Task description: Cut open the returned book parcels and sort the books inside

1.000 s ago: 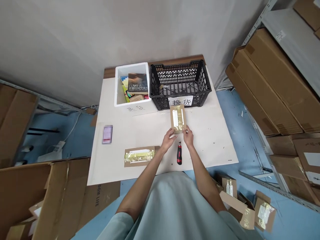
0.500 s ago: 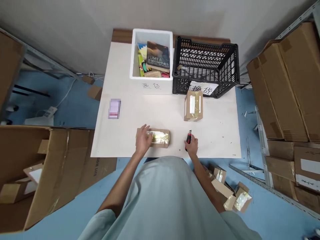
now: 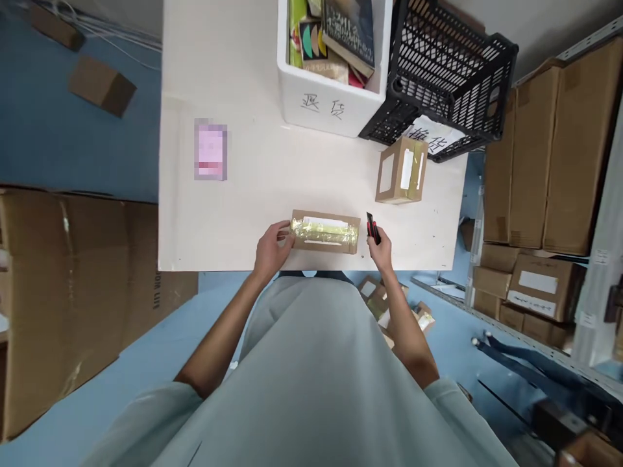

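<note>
Change noted: half a second ago the red-and-black cutter (image 3: 372,226) lay on the worktop (image 3: 243,188) with the right hand (image 3: 380,248) just reaching it; now that hand is closed around the handle, the tip pointing away from the body. The long taped parcel (image 3: 325,232) sits further right along the near edge, lying lengthwise in front of the person. The left hand (image 3: 272,250) has gone from over its top to its left end, fingers curled with some gap to the thumb (whether they truly grip, I cannot tell).

Cutter stands just beside the parcel's right end, not touching it. Tape strip along the top looks uncut.

Unchanged: small upright carton (image 3: 402,170), untouched, before the black crate (image 3: 433,58).

Reading: with tool in one hand and parcel at the other, the work now centres on the parcel; no cut made yet, I judge.
</note>
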The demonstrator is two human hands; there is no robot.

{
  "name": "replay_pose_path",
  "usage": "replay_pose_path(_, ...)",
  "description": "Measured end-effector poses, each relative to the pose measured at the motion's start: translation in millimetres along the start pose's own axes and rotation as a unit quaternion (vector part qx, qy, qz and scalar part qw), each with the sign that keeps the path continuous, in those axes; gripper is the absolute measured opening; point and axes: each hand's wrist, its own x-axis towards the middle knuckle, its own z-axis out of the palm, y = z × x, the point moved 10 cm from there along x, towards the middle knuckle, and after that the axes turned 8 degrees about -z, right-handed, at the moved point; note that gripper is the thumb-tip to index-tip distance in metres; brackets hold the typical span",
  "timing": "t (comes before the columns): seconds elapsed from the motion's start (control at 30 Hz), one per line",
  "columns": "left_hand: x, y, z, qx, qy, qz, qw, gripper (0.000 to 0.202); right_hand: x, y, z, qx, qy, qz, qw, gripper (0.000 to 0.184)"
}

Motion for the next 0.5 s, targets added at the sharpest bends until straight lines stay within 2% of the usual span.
replay_pose_path(0.1,3,7,2.8,0.000,-0.028,0.027,0.999,0.042,0,-33,-10,-0.020,-0.002,-0.006,1.000,0.047)
replay_pose_path(0.17,6,10,4.1,0.004,-0.049,0.040,0.998,0.037,0,-61,-9,-0.040,-0.028,-0.028,0.998,0.048)
replay_pose_path(0.3,13,6,6.3,-0.002,-0.081,0.033,0.996,0.035,-7,-124,17,-0.109,-0.153,-0.091,0.978,0.051)
replay_pose_path(0.37,16,4,7.2,-0.010,-0.086,0.026,0.996,0.037,-12,-153,39,-0.174,-0.232,-0.128,0.948,0.049)
replay_pose_path(0.5,21,-4,10.4,-0.036,-0.085,0.003,0.996,0.039,-18,-193,76,-0.329,-0.349,-0.170,0.861,0.051)
